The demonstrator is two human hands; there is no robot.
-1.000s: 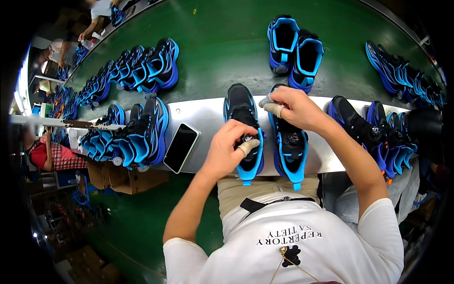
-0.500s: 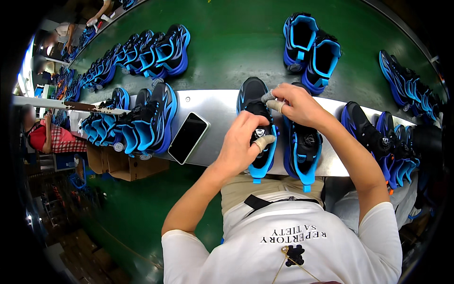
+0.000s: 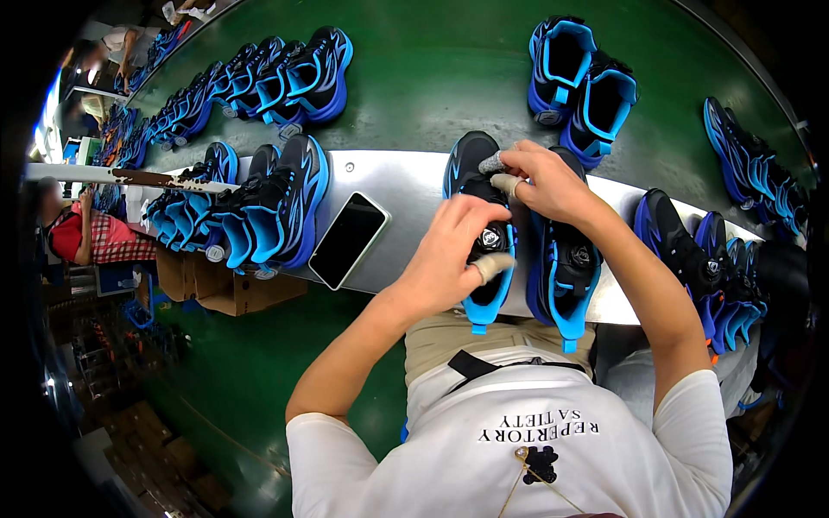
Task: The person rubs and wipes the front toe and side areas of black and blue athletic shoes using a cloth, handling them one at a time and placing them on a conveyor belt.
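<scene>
On the grey metal surface [image 3: 406, 186], our left hand [image 3: 453, 259] and right hand [image 3: 544, 183] both grip a black-and-blue sneaker [image 3: 480, 226]; it looks light, soft-sided, best held by its firm sole.

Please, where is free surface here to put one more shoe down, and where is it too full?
The green belt is bare between the far-left shoe row and the upright blue pair. The grey metal shelf has a small gap beside the black phone. Crowded: around both hands and the shelf's two ends.

Bright, even overhead light; soft glare on the metal ledge [image 3: 406, 186] at centre. Fisheye bending and black vignette ring the rim, darkest at eight o'clock.
</scene>
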